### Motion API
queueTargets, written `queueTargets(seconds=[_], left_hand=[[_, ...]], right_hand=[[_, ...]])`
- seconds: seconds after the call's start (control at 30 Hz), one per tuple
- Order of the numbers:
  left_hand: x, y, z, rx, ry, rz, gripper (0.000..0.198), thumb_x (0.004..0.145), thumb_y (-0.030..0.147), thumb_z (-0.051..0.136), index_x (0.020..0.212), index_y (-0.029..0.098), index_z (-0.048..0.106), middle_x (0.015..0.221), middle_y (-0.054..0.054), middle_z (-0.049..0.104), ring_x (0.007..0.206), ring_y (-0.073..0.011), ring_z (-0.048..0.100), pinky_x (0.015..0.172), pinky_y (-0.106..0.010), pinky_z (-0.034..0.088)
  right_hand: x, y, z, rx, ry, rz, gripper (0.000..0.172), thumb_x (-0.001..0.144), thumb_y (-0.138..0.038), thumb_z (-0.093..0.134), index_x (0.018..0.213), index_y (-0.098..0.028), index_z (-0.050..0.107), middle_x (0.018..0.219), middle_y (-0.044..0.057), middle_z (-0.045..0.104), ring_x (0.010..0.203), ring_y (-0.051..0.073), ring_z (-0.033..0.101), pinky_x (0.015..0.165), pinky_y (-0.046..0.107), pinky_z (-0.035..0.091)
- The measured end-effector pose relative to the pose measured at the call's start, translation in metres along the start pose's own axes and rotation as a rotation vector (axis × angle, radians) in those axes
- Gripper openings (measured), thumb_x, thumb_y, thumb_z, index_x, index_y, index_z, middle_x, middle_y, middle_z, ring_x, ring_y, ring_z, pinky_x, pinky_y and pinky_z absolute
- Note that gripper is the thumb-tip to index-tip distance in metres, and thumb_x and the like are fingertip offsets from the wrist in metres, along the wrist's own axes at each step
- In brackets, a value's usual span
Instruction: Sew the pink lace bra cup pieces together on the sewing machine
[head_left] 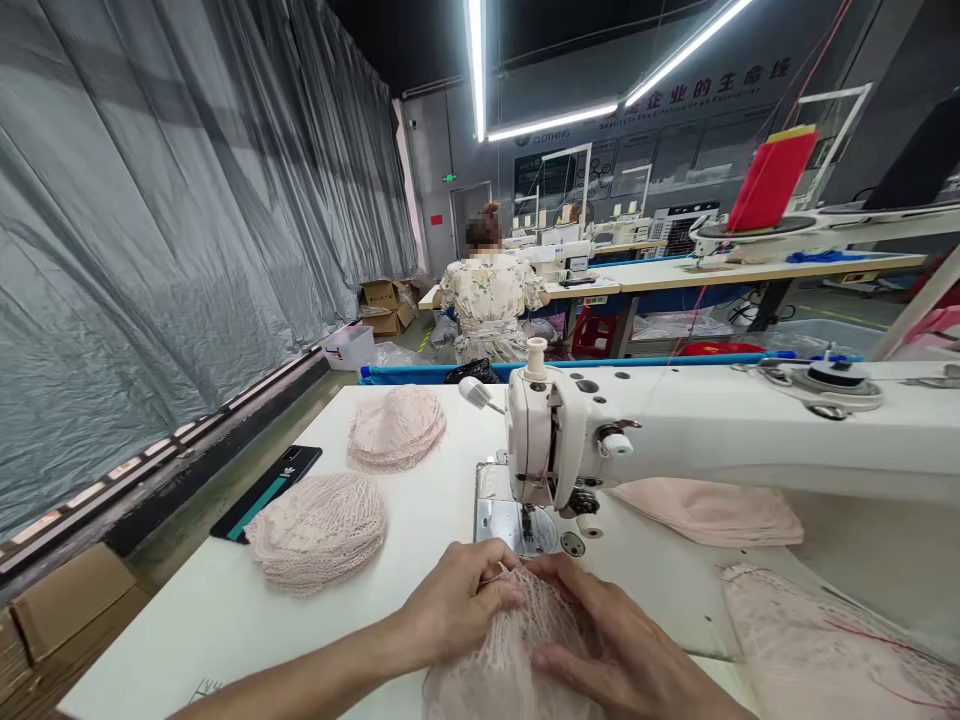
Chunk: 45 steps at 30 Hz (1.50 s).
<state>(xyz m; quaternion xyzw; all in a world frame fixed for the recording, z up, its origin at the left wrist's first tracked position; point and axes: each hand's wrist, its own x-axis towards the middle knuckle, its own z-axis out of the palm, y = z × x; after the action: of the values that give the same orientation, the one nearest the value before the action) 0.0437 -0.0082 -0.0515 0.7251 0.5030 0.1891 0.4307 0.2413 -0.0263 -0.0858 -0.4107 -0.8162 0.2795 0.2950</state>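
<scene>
Both hands are on a pale pink lace piece (525,640) at the front of the sewing machine (551,430). My left hand (461,605) is closed, its thumb and fingers pinching the lace's upper left edge. On the other side my right hand (600,625) grips the lace, thumb below and fingers along the top edge. The fabric's top edge lies just short of the presser foot (528,522) and metal needle plate (491,522). Its lower part hangs toward me and runs out of view.
Two stacks of pink lace cups, a nearer stack (319,530) and a farther stack (397,428), sit left, with a dark phone-like slab (266,492) beside them. Pink fabric pieces (712,510) lie under the machine arm, more lace (832,640) at right. A person (491,300) sits ahead.
</scene>
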Motion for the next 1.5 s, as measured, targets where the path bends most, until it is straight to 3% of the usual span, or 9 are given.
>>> queueTargets(seconds=[0.07,0.23,0.43,0.7,0.87,1.0,1.17,1.33,1.5], left_hand=[[0.002,-0.002,-0.002,0.025,-0.024,0.044,0.017,0.083,0.028,0.048,0.084,0.016,0.06,0.055,0.007,0.041,0.053,-0.0101,0.035,0.053,-0.02,0.027],[0.005,-0.004,-0.009,0.072,-0.127,0.059,0.031,0.067,0.037,0.072,0.09,0.019,0.061,0.064,0.007,0.048,0.063,-0.0115,0.043,0.054,-0.018,0.027],[0.01,0.0,-0.01,0.252,-0.154,0.111,0.03,0.083,0.022,0.049,0.058,0.017,0.032,0.052,0.006,0.03,0.051,-0.0089,0.031,0.049,-0.021,0.02],[0.022,-0.006,-0.012,0.229,-0.285,0.179,0.016,0.084,0.02,0.044,0.068,0.018,0.044,0.061,0.005,0.04,0.059,-0.0104,0.044,0.051,-0.019,0.027],[0.026,-0.002,-0.023,0.258,-0.322,0.167,0.011,0.085,0.023,0.046,0.077,0.018,0.052,0.065,0.005,0.048,0.061,-0.012,0.049,0.051,-0.019,0.033],[0.021,-0.005,-0.018,0.398,-0.119,0.2,0.012,0.087,0.018,0.047,0.095,0.018,0.055,0.077,0.001,0.056,0.072,-0.0171,0.053,0.063,-0.025,0.038],[0.019,-0.023,0.01,0.755,0.385,0.722,0.018,0.088,0.006,0.04,0.086,0.013,0.056,0.084,-0.004,0.058,0.076,-0.0179,0.052,0.067,-0.031,0.04],[0.022,-0.031,0.024,0.847,0.416,0.854,0.017,0.091,0.008,0.04,0.086,0.01,0.056,0.076,-0.003,0.057,0.067,-0.0148,0.05,0.062,-0.028,0.04],[0.017,-0.028,0.019,0.87,0.35,0.794,0.006,0.085,0.012,0.051,0.084,0.011,0.057,0.081,-0.005,0.058,0.071,-0.0173,0.051,0.062,-0.03,0.041]], right_hand=[[0.003,0.0,0.003,-0.048,0.026,0.018,0.015,0.091,-0.035,0.042,0.097,-0.025,0.052,0.088,0.001,0.069,0.075,0.019,0.066,0.064,0.027,0.051],[0.006,0.007,0.001,-0.219,0.076,-0.007,0.032,0.096,-0.03,0.029,0.068,-0.024,0.042,0.056,-0.003,0.059,0.051,0.014,0.06,0.045,0.021,0.04],[0.006,0.021,-0.007,-0.706,0.359,-0.062,0.038,0.095,-0.028,0.025,0.067,-0.022,0.05,0.048,0.0,0.057,0.04,0.018,0.056,0.04,0.025,0.032],[0.005,0.016,-0.005,-0.319,0.166,-0.054,0.048,0.085,-0.051,0.05,0.122,-0.019,0.048,0.105,0.01,0.066,0.092,0.023,0.064,0.073,0.033,0.053],[0.013,0.021,-0.008,-0.103,0.002,0.264,0.032,0.091,-0.04,0.038,0.08,-0.021,0.061,0.069,0.002,0.065,0.067,0.019,0.062,0.06,0.028,0.048],[0.016,0.029,-0.001,-0.423,0.138,0.164,0.034,0.092,-0.036,0.038,0.068,-0.022,0.057,0.061,0.0,0.063,0.059,0.018,0.06,0.052,0.025,0.041],[0.019,0.033,0.008,-0.636,0.252,0.063,0.036,0.092,-0.031,0.038,0.061,-0.021,0.054,0.049,-0.001,0.059,0.046,0.016,0.054,0.047,0.026,0.03],[0.025,0.025,-0.002,-0.784,0.39,-0.017,0.054,0.097,-0.04,0.025,0.056,-0.021,0.055,0.051,0.005,0.059,0.05,0.019,0.052,0.054,0.031,0.027],[0.021,0.015,0.007,-0.641,0.434,-0.379,0.043,0.099,-0.036,0.029,0.071,-0.02,0.059,0.067,0.002,0.065,0.059,0.015,0.055,0.06,0.03,0.03]])
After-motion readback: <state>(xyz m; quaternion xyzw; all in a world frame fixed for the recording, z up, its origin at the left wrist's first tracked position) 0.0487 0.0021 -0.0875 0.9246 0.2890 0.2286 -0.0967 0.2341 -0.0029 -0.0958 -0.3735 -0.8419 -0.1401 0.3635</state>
